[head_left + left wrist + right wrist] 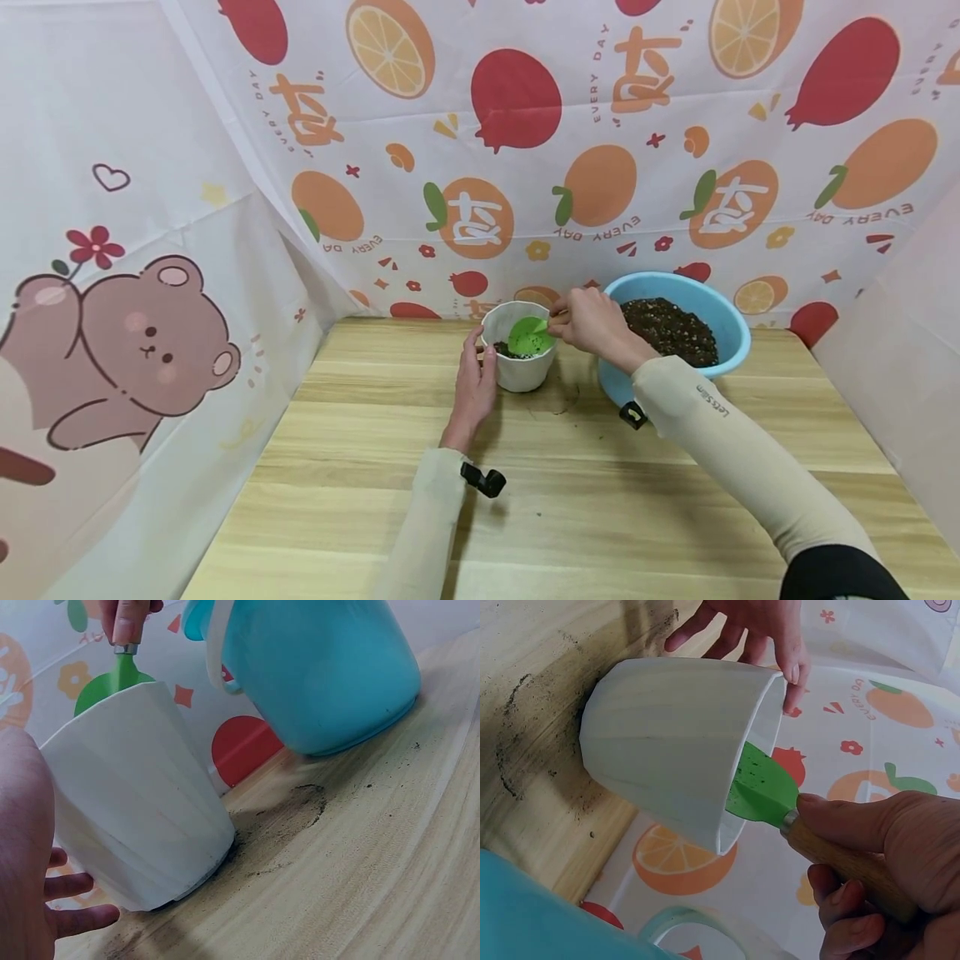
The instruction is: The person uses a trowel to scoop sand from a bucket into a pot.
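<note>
Green trowel [528, 337] | my right fingers [844, 823] curl round its handle [853, 869] | white pot [664, 731] just beyond, blade [763, 791] inside | my left fingers [69, 886] spread, touching the pot

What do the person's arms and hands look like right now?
The left hand and right hand are bare. Both arms have beige sleeves; the right one has dark lettering reading LetsSlim and meets black fabric higher up. A small black device sits near each hand.

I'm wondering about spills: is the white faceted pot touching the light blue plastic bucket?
Apart: the left wrist view shows soil-specked tabletop between the white pot and blue bucket.
</note>
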A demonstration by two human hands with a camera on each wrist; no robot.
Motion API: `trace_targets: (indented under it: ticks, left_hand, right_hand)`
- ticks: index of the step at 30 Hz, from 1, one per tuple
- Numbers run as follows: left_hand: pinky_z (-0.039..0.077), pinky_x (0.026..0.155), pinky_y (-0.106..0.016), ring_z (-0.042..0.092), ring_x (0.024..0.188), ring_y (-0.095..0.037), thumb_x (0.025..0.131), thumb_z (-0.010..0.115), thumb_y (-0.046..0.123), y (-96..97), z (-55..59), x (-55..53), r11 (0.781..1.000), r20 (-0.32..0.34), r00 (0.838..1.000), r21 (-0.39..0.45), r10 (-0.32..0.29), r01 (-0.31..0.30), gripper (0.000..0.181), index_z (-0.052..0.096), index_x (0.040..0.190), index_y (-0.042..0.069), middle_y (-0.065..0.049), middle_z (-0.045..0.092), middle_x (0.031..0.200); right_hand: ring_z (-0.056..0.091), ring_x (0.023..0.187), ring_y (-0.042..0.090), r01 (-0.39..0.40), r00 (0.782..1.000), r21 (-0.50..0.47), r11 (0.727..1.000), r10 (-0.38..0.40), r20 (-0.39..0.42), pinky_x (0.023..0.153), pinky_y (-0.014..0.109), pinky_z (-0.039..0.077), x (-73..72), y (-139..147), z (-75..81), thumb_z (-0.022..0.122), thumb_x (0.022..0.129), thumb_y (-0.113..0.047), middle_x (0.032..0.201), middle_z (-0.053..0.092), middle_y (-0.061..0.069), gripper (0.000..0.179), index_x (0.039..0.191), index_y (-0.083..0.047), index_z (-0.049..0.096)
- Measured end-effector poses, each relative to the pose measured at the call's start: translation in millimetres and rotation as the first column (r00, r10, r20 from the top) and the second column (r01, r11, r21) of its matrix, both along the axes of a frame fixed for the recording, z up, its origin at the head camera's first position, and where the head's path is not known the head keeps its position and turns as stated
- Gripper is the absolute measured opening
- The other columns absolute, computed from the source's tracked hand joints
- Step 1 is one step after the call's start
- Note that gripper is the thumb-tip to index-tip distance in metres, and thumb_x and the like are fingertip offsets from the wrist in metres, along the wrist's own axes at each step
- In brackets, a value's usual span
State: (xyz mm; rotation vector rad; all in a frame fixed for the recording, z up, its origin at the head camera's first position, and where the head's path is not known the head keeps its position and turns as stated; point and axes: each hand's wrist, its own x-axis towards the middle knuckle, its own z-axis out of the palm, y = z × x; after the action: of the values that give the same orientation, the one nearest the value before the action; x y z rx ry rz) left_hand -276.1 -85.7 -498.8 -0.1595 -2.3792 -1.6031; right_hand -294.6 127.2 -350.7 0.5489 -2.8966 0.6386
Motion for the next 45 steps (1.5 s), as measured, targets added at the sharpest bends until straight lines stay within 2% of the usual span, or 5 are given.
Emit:
trace_targets:
  ticks: [14,25,32,38,45]
  left_hand:
    - [0.050,0.095,-0.051,0.061,0.111,-0.034,0.110,0.036,0.036,1.3,0.7,-1.0,1.000,0.005,1.000,0.000,0.001,-0.001,0.050,0.028,0.158,0.025,-0.019,0.053,0.136]
    - [0.049,0.097,-0.051,0.059,0.114,-0.034,0.110,0.036,0.034,1.4,0.6,0.5,1.000,-0.014,1.000,0.004,0.015,-0.015,0.049,0.030,0.158,0.023,-0.020,0.053,0.137]
    - [0.049,0.097,-0.052,0.059,0.115,-0.036,0.110,0.035,0.034,2.5,-0.6,0.2,1.000,-0.025,1.000,0.004,0.007,-0.007,0.049,0.030,0.157,0.021,-0.021,0.053,0.138]
    - [0.049,0.096,-0.051,0.060,0.112,-0.035,0.110,0.035,0.039,2.1,-1.1,1.4,1.000,-0.024,1.000,0.007,0.014,-0.014,0.050,0.030,0.157,0.023,-0.021,0.054,0.136]
    - [0.050,0.094,-0.050,0.062,0.108,-0.034,0.110,0.035,0.037,0.9,0.1,2.0,1.000,-0.017,1.000,0.001,0.010,-0.010,0.050,0.030,0.157,0.022,-0.020,0.053,0.135]
  right_hand:
    - [0.062,0.062,0.018,0.054,0.998,-0.019,0.998,-0.055,-0.011,0.055,0.034,0.048,-0.6,4.8,3.0,0.073,0.089,-0.028,0.070,0.073,-0.002,0.020,0.102,-0.015,0.081]
    - [0.054,0.053,0.015,0.087,0.996,-0.151,0.985,-0.083,0.033,0.046,0.027,0.037,6.1,13.7,6.3,0.073,0.090,-0.030,0.061,0.067,-0.001,0.018,0.086,-0.015,0.082]
    - [0.070,0.074,0.022,0.164,0.980,-0.284,0.945,-0.125,0.152,0.059,0.031,0.052,11.8,23.9,13.4,0.079,0.086,-0.035,0.087,0.078,0.007,0.021,0.085,-0.014,0.083]
    - [0.070,0.101,0.024,0.186,0.971,-0.367,0.911,-0.115,0.208,0.067,0.027,0.051,15.6,42.6,21.8,0.076,0.088,-0.040,0.096,0.080,0.008,0.029,0.094,-0.013,0.084]
    - [0.060,0.073,0.014,0.311,0.927,-0.437,0.844,-0.168,0.336,0.065,0.031,0.049,17.9,71.2,33.6,0.077,0.084,-0.055,0.080,0.077,-0.002,0.045,0.106,-0.017,0.082]
